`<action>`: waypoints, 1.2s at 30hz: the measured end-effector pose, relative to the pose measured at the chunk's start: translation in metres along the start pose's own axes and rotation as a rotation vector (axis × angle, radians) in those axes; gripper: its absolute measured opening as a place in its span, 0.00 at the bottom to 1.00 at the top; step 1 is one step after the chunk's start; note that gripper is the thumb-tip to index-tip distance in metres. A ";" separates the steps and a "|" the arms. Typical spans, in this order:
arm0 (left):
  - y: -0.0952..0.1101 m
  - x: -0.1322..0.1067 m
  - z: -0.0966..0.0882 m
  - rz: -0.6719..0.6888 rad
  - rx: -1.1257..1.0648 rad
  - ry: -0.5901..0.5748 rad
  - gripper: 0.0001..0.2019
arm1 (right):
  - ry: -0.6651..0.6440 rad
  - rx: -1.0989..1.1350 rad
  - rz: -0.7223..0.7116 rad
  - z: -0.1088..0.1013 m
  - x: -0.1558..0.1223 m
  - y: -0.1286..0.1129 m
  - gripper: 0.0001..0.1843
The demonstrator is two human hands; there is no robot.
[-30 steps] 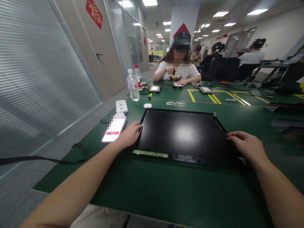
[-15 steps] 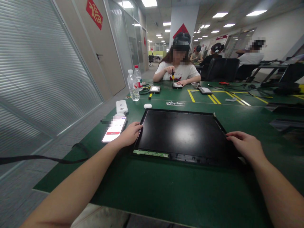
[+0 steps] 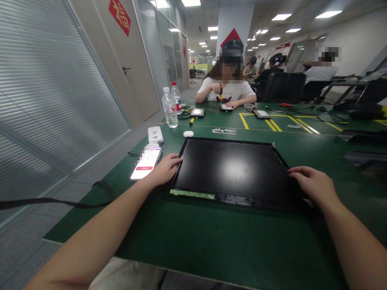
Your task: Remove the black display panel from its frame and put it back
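Note:
A black LCD screen panel (image 3: 229, 169) lies face up on the green table in front of me. Along its near edge, on the left, runs a strip of green circuit board (image 3: 192, 195). My left hand (image 3: 167, 169) grips the panel's left edge, the thumb on top and the other fingers partly hidden at its side. On the opposite side my right hand (image 3: 314, 185) pinches the right edge between thumb and fingers. Just left of my left hand lies a lit phone (image 3: 146, 164).
Beyond the phone is a white power bank (image 3: 155, 135); a small white case (image 3: 188, 133) sits behind the panel. Two bottles (image 3: 170, 108) stand at the back left. Across the table (image 3: 211, 237), a co-worker (image 3: 225, 86) holds a screwdriver on a hard drive (image 3: 226, 107). Dark panels (image 3: 363, 136) lie right.
Hardly anything differs: both hands keep their places on the panel's edges, and the panel stays put. The view has shifted very slightly.

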State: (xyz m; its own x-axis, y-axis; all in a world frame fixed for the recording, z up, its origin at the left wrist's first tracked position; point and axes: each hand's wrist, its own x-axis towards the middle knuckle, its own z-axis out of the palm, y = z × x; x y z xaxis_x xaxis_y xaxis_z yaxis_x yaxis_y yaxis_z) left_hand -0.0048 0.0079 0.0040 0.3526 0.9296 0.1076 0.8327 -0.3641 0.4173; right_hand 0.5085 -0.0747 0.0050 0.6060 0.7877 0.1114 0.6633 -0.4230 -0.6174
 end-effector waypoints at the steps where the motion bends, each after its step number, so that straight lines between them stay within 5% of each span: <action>1: 0.000 -0.001 0.001 0.000 -0.009 0.010 0.27 | 0.002 0.004 -0.004 0.000 0.000 0.000 0.14; 13: -0.006 0.001 0.002 -0.067 0.137 0.029 0.25 | -0.003 0.056 0.063 -0.007 -0.001 -0.002 0.17; 24: -0.004 0.004 -0.001 -0.070 0.037 0.024 0.26 | -0.070 -0.069 0.072 0.001 0.013 0.014 0.21; 29: 0.011 0.001 -0.012 -0.168 -0.238 0.130 0.22 | -0.082 -0.140 -0.013 0.007 0.021 0.023 0.18; 36: 0.047 -0.008 -0.023 -0.637 -0.914 0.209 0.22 | -0.117 -0.125 -0.033 0.010 0.028 0.033 0.13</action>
State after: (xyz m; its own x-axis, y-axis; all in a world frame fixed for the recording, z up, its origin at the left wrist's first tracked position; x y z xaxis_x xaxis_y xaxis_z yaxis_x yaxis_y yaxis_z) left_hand 0.0215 -0.0150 0.0430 -0.1740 0.9531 -0.2475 0.1808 0.2780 0.9434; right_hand 0.5427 -0.0625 -0.0198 0.5328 0.8456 0.0339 0.7357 -0.4430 -0.5124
